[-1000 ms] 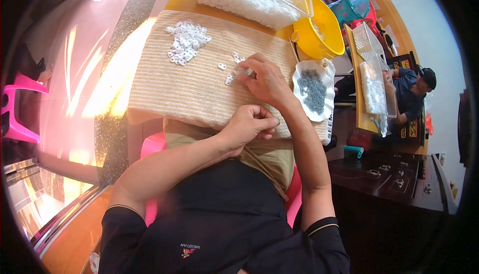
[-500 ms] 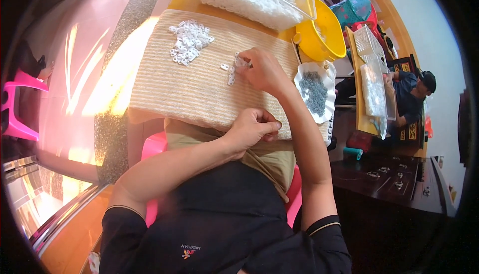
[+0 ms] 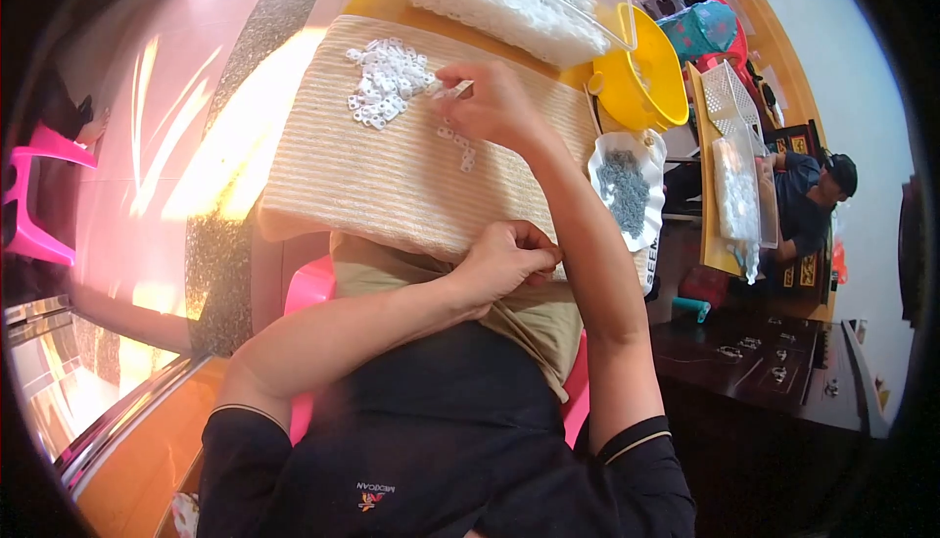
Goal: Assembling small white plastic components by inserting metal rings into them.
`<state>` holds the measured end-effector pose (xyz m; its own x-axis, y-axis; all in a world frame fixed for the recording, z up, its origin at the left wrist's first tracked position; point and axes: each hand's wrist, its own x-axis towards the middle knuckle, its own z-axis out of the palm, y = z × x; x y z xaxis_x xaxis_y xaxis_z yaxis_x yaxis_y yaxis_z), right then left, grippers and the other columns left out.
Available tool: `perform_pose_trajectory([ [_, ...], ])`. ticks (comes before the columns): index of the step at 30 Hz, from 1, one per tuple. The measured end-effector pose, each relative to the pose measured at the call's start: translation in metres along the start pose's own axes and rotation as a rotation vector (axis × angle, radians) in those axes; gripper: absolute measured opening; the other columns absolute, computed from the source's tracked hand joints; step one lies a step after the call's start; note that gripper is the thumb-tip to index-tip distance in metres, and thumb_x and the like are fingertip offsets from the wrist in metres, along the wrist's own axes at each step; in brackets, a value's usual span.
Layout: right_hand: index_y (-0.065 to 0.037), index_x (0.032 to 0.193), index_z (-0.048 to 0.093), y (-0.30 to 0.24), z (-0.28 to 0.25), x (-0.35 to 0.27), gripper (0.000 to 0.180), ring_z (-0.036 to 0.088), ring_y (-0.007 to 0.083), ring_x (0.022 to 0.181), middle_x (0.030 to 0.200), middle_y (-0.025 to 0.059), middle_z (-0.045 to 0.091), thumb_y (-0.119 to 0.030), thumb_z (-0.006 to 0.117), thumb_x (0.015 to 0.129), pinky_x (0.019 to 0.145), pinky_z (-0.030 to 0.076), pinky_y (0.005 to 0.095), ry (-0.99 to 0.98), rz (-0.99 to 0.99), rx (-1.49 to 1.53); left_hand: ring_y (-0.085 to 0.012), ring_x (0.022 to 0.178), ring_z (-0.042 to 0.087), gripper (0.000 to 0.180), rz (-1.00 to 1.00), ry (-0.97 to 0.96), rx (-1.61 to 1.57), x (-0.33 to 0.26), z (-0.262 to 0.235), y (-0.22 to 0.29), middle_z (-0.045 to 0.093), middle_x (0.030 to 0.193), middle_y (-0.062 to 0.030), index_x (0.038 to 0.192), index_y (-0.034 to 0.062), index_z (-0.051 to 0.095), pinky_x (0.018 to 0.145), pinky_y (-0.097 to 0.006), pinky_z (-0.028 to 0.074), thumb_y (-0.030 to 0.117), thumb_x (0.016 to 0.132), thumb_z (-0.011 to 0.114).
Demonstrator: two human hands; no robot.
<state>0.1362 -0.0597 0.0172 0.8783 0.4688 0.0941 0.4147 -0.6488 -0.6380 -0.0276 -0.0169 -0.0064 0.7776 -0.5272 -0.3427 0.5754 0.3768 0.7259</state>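
My right hand is over the cloth-covered surface, between a pile of small white plastic pieces with holes and a short row of the same pieces. Motion smears its bent fingers, and white shows under their tips; whether they grip any piece is unclear. Down at the near edge of the striped cloth, my left hand is closed, thumb and forefinger pressed together. What it pinches, if anything, is too small to make out.
At the far side stands a clear bin full of white pieces. Right of it is a yellow bucket, with a white wavy-rimmed dish of small grey parts nearer me. Another person sits at a table further right.
My right hand has moved left and away from me, from the short row of white pieces toward the pile. My left hand stays closed at the near edge. The whole view has shifted slightly.
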Motion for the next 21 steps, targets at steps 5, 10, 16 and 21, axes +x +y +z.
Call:
perform_pose_trajectory([
  [5,0.002,0.107,0.065,-0.011,-0.019,-0.025,0.046,0.064,0.0233,0.078,0.1,0.0168,0.066,-0.022,0.078,0.07,0.072,0.051,0.0329,-0.046,0.024,-0.151,-0.0082,0.074,0.055,0.015,-0.027,-0.024,-0.012,0.001,-0.003,-0.002,0.063,0.082,-0.0028,0.087,0.0013,0.065,0.069,-0.024,0.044,0.014,0.081,0.07],
  [10,0.002,0.113,0.062,-0.011,-0.02,-0.055,0.053,0.064,0.0278,0.09,0.108,0.0187,0.063,-0.022,0.078,0.068,0.079,0.05,0.0358,-0.15,-0.025,-0.269,-0.01,0.062,0.055,0.01,0.015,0.003,-0.023,0.001,-0.001,-0.002,0.061,0.072,-0.004,0.083,0.0003,0.061,0.058,-0.025,0.047,0.009,0.082,0.067],
  [16,0.002,0.107,0.063,-0.001,-0.013,-0.041,0.046,0.064,0.0326,0.089,0.099,0.0199,0.065,-0.019,0.075,0.069,0.078,0.049,0.0381,-0.085,-0.007,-0.33,-0.0096,0.063,0.056,0.01,0.002,0.005,-0.034,0.001,0.001,-0.003,0.061,0.073,-0.0039,0.083,0.0004,0.062,0.058,-0.024,0.048,0.009,0.082,0.067],
  [21,0.002,0.099,0.066,-0.001,-0.01,-0.021,0.037,0.064,0.0315,0.086,0.09,0.0166,0.067,-0.018,0.074,0.069,0.073,0.049,0.0367,-0.171,0.141,-0.177,-0.0093,0.063,0.056,0.01,0.002,0.001,-0.045,0.002,0.0,-0.005,0.061,0.073,-0.0036,0.083,0.0003,0.062,0.058,-0.024,0.048,0.008,0.082,0.067],
])
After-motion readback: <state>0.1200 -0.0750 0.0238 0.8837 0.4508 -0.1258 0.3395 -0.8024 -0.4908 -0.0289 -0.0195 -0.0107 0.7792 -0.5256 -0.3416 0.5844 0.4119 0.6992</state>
